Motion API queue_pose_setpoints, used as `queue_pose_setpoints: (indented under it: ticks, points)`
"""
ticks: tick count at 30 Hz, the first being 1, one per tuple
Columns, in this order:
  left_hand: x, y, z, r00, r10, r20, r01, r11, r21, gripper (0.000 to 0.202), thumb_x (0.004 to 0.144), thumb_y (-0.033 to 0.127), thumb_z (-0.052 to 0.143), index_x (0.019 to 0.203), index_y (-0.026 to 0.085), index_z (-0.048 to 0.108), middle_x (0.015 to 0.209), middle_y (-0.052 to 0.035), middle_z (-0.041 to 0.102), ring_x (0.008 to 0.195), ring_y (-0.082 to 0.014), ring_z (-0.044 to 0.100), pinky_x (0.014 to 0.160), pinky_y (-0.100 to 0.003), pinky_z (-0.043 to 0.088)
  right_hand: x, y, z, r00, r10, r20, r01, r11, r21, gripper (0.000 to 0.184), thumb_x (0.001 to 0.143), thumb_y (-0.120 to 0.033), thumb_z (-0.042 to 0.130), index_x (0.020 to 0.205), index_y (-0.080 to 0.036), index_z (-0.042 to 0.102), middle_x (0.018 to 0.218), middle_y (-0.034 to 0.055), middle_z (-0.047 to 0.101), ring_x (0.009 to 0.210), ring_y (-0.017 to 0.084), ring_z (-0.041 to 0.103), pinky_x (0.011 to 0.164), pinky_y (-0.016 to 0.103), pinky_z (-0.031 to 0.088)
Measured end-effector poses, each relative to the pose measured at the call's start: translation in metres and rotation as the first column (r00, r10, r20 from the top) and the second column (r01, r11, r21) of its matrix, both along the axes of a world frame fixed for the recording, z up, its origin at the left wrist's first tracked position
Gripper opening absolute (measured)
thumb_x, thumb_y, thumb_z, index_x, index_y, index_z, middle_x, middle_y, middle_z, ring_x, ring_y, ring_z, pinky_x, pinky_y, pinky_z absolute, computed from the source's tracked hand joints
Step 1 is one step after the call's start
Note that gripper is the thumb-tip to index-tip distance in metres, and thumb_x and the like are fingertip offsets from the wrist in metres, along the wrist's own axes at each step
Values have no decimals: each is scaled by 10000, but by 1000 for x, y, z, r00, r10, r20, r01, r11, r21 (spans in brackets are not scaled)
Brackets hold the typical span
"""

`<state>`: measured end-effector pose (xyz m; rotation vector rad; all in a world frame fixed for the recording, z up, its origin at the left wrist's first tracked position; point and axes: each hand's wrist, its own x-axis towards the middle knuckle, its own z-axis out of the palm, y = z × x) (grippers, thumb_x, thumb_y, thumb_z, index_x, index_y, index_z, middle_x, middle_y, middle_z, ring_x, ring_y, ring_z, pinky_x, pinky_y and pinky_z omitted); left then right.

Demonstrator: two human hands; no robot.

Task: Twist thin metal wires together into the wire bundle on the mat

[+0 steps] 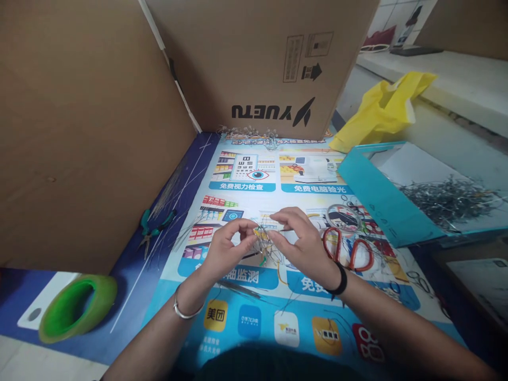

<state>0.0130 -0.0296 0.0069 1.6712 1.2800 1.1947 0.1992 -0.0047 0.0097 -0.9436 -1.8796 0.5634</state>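
My left hand (227, 247) and my right hand (297, 238) meet over the middle of a printed blue poster (254, 323) on the table. Both pinch a small bundle of thin wires with yellow and green bits (264, 243) between their fingertips. Loose wire ends hang below the bundle. A silver bangle sits on my left wrist and a black band on my right.
Red-handled scissors (346, 248) lie just right of my right hand. Small green pliers (153, 225) and a roll of green tape (75, 309) are on the left. Cardboard boxes (254, 63) wall the left and back. A teal tray (381, 203) with wire scraps and a yellow bag (381, 108) lie right.
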Motion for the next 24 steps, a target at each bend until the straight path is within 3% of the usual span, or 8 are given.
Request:
queue_pose_setpoints:
  ticks: [2,5,11,14,24]
  points:
    - [0,0,0,1000,-7,3,7,1000,3,158,797,176,620,953,185,607,716,16,570,671,-109,531,672,-247,452,-2,1,6,998,45,46,-50,992,119,148,830,-215,589,978,-204,597,924,72,595,929,204,541,824,383,457]
    - [1,-1,1,1000,-9,-8,9,1000,9,154,794,170,615,946,181,590,722,18,570,669,-105,534,666,-240,451,-6,3,12,990,105,89,-119,978,172,113,833,-225,594,944,-207,611,870,60,604,874,197,551,793,381,460]
    - [3,-3,3,1000,-3,-13,3,1000,24,157,797,181,607,931,179,526,718,23,566,652,-102,544,639,-231,446,-14,3,13,985,151,78,-159,981,111,19,815,-191,595,804,-204,602,778,38,611,784,173,555,750,344,448]
    - [4,-4,3,1000,-26,-16,26,1000,13,154,808,189,608,923,185,507,700,31,553,648,-101,541,642,-231,439,-16,4,13,982,171,80,-176,982,63,107,824,-148,541,735,-206,560,715,18,597,730,161,540,723,328,428]
    - [-2,-4,0,986,-162,-46,163,986,24,175,832,200,596,983,191,508,759,12,570,681,-111,525,666,-245,421,-16,9,7,983,154,96,-162,983,90,137,851,-153,435,729,-211,453,717,31,525,733,177,476,689,324,397]
